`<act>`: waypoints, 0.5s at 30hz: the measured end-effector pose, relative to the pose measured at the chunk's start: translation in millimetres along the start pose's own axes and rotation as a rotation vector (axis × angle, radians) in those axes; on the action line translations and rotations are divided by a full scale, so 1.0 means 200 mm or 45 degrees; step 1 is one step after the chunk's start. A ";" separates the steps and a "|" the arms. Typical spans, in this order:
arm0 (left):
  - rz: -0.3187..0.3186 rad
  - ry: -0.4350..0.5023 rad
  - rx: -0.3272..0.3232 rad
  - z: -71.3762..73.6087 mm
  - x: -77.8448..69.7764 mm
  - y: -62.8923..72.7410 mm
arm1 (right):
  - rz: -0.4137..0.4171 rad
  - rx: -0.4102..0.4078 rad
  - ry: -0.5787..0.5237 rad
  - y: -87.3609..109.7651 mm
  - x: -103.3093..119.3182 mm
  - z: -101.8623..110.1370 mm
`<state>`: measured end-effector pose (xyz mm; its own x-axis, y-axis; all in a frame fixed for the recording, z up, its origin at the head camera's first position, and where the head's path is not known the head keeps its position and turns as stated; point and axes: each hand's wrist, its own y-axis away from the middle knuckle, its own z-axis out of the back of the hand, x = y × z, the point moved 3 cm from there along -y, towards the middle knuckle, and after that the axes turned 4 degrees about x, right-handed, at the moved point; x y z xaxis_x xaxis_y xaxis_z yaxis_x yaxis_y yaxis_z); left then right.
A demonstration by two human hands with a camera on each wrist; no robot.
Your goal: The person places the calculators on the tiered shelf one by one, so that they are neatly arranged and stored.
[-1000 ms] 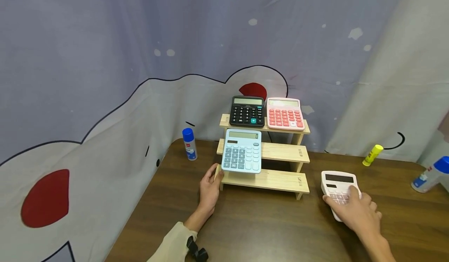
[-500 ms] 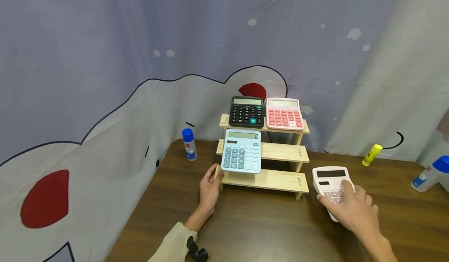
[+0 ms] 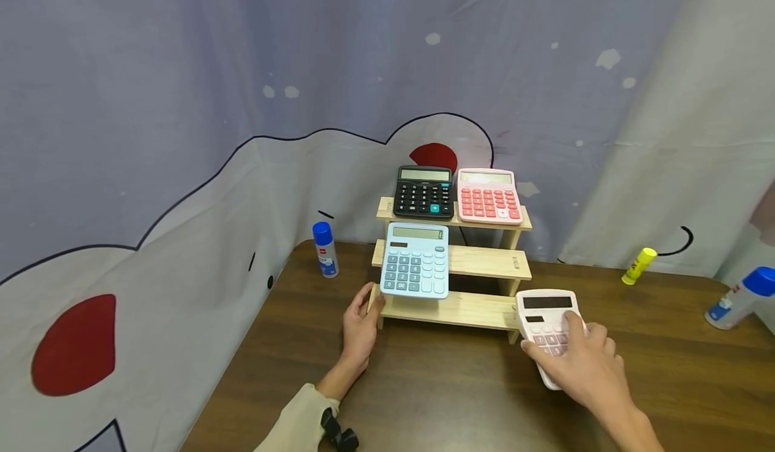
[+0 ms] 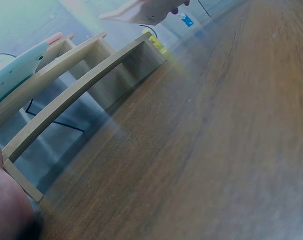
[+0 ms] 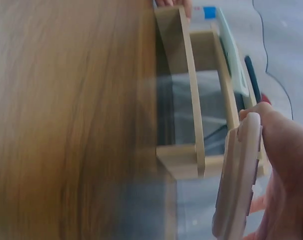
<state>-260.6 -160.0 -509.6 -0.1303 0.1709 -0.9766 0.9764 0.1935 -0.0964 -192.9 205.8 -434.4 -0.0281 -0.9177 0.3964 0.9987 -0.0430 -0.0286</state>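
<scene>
My right hand point(image 3: 584, 368) grips a pale pink-white calculator point(image 3: 547, 304) by its sides, off the table, at the right end of a three-tier wooden display stand point(image 3: 478, 309). In the right wrist view the calculator point(image 5: 237, 175) appears edge-on between thumb and fingers. At the stand's lower left end my left hand point(image 3: 360, 331) holds the bottom shelf, thumb in front; its other fingers are partly hidden. A light blue calculator point(image 3: 415, 260) leans on the middle tier at the left. On the top tier stand a black calculator point(image 3: 424, 192) and a pink calculator point(image 3: 489, 196).
A blue-capped bottle point(image 3: 325, 250) stands left of the stand on the brown wooden table point(image 3: 436, 398). To the right are a yellow glue-stick-like tube point(image 3: 638, 266) and another blue-capped bottle point(image 3: 741, 298). A patterned curtain point(image 3: 303, 48) hangs behind the table.
My right hand has carried the pale calculator leftward to the stand's right end, raised from the table. My left hand has stayed at the stand's left end.
</scene>
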 end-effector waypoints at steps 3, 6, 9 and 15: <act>0.006 0.006 -0.006 0.00 0.00 0.00 | -0.004 0.008 -0.004 0.02 0.06 -0.02; 0.007 0.001 -0.005 0.00 0.00 0.00 | -0.006 0.031 0.010 0.03 0.11 -0.03; 0.009 -0.009 -0.005 0.00 -0.01 0.00 | 0.004 0.037 0.032 0.03 0.15 -0.06; 0.016 -0.023 -0.004 0.00 0.00 0.00 | 0.021 0.021 0.062 0.04 0.23 -0.08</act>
<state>-259.9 -160.0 -509.0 -0.1151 0.1561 -0.9810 0.9773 0.1949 -0.0836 -186.4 156.5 -431.8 -0.0133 -0.9364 0.3506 0.9996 -0.0215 -0.0195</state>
